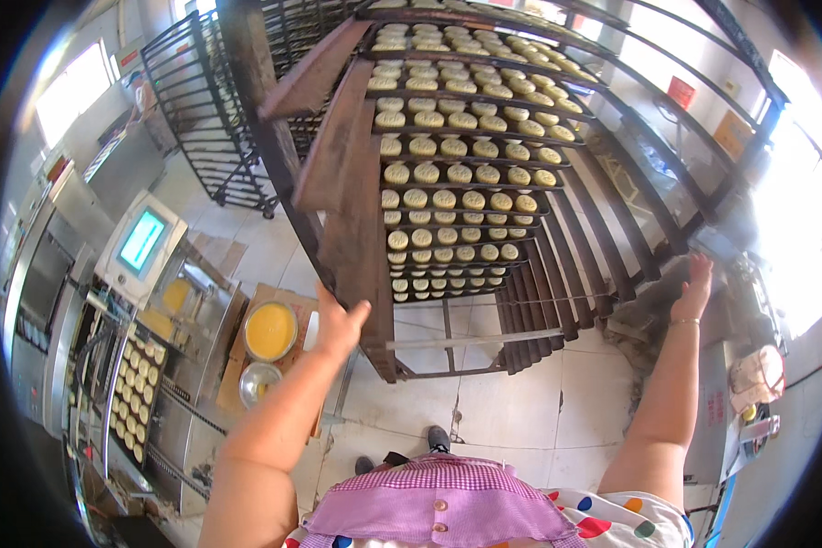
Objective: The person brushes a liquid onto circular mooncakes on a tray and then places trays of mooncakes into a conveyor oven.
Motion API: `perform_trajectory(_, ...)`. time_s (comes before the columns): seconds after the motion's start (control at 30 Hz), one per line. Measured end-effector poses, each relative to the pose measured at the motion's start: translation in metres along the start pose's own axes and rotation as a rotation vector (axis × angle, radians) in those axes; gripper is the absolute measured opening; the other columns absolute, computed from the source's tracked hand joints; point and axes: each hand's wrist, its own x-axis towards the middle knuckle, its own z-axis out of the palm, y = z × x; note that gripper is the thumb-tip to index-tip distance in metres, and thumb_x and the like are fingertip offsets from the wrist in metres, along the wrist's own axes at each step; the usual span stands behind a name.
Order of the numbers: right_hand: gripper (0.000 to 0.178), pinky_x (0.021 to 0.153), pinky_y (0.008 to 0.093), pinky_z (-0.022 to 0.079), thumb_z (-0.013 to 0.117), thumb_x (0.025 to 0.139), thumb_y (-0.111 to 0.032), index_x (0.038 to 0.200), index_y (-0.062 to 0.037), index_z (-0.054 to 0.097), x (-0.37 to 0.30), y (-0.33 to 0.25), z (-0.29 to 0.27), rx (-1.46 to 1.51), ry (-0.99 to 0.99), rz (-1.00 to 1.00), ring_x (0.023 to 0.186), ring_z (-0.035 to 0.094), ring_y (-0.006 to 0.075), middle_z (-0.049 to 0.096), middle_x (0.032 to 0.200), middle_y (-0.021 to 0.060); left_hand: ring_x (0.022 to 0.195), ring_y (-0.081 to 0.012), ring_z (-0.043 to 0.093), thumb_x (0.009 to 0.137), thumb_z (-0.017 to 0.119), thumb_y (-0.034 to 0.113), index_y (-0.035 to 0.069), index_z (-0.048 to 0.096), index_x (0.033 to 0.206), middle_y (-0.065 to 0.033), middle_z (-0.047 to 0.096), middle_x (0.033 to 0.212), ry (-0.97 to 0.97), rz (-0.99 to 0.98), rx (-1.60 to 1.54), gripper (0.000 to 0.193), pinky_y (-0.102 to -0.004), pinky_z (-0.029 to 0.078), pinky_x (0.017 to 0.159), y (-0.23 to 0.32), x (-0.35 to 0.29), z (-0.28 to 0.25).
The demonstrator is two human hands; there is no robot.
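Observation:
In front of me stands a tall dark metal tray rack [329, 265], its many levels loaded on the left with trays of round, pale, stamped pastries [459, 173]. My left hand [340, 327] is closed on the rack's near left upright, thumb on my side and the other fingers partly hidden behind the post. My right hand [692, 290] is raised beyond the rack's right side, fingers stretched upward. It looks to hold nothing, and I cannot tell whether it touches the frame. The rack's right-hand shelf rails [584, 237] show without trays.
At left a machine with a lit screen [142, 239] stands over a conveyor bearing a tray of pastries [137, 393]. Beside it are a bowl of yellow liquid [271, 331] and a metal bowl [260, 384]. Another rack [201, 110] stands behind; a counter [714, 411] lies right.

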Motion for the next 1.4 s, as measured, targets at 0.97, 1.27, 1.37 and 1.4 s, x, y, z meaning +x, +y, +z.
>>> perform_trajectory(0.97,0.027,0.054,0.0294,0.036,0.052,0.083,-0.026,0.064,-0.0093,0.045,0.029,0.061,0.037,0.355,-0.572,0.123,0.058,0.042,0.0186,0.042,0.06,0.0055,0.117,-0.0238,0.044,0.09,0.055,0.009,0.004,0.038,0.127,-0.0112,0.042,0.126,0.154,0.053,-0.087,0.041,-0.0329,0.034,0.097,-0.044,0.068,-0.046)
perform_trajectory(1.27,0.03,0.055,0.0289,0.037,0.055,0.082,-0.027,0.062,-0.0073,0.046,0.02,0.058,0.035,0.326,-0.687,0.191,0.061,0.044,0.0186,0.044,0.063,0.0063,0.118,-0.0407,0.039,0.084,0.05,0.0,0.009,0.048,0.127,-0.0194,0.035,0.133,0.07,0.331,0.497,0.044,-0.0417,0.034,0.1,-0.061,0.099,-0.071)
perform_trajectory(1.37,0.03,0.056,0.0278,0.038,0.056,0.082,-0.028,0.062,-0.0072,0.046,0.015,0.063,0.042,0.334,-0.561,0.202,0.061,0.045,0.0185,0.044,0.062,0.0069,0.118,-0.0404,0.038,0.085,0.047,-0.002,0.009,0.048,0.128,-0.019,0.035,0.134,0.068,0.403,0.792,0.044,-0.0421,0.034,0.1,-0.07,0.109,-0.075)
perform_trajectory(1.4,0.03,0.056,0.0274,0.038,0.057,0.082,-0.028,0.063,-0.007,0.047,0.014,0.064,0.042,0.336,-0.562,0.209,0.061,0.045,0.0185,0.045,0.063,0.0071,0.118,-0.0405,0.038,0.084,0.047,-0.002,0.009,0.048,0.127,-0.0193,0.035,0.134,0.083,0.347,0.681,0.044,-0.0425,0.035,0.099,-0.071,0.112,-0.073)
